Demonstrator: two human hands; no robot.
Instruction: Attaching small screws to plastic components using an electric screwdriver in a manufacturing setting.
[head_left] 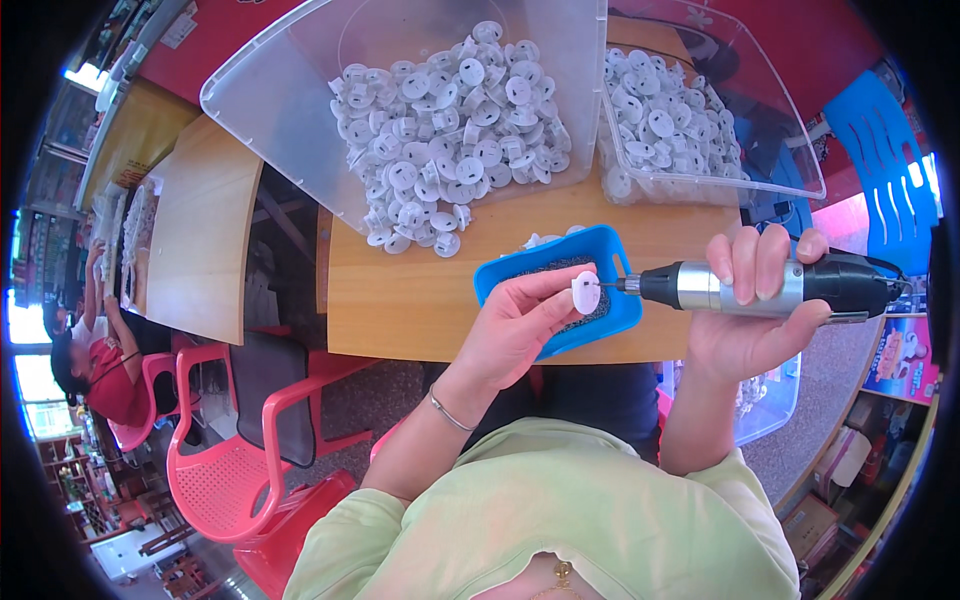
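Observation:
Between the thumb and fingers of my left hand is a small round white plastic part, its flat face turned to the right. My right hand grips a black and silver electric screwdriver, held level. Its thin bit points left and meets the face of the white part, or comes very close to it. Below both hands stands a blue tray with many small dark pieces, seemingly screws, partly hidden by my left hand. A few white pieces lie just behind the tray.
A tipped clear plastic bin spills many white parts onto the wooden table. Another clear bin holds more at right. Red chairs stand at left, where another person sits. A clear bin sits below the table's right side.

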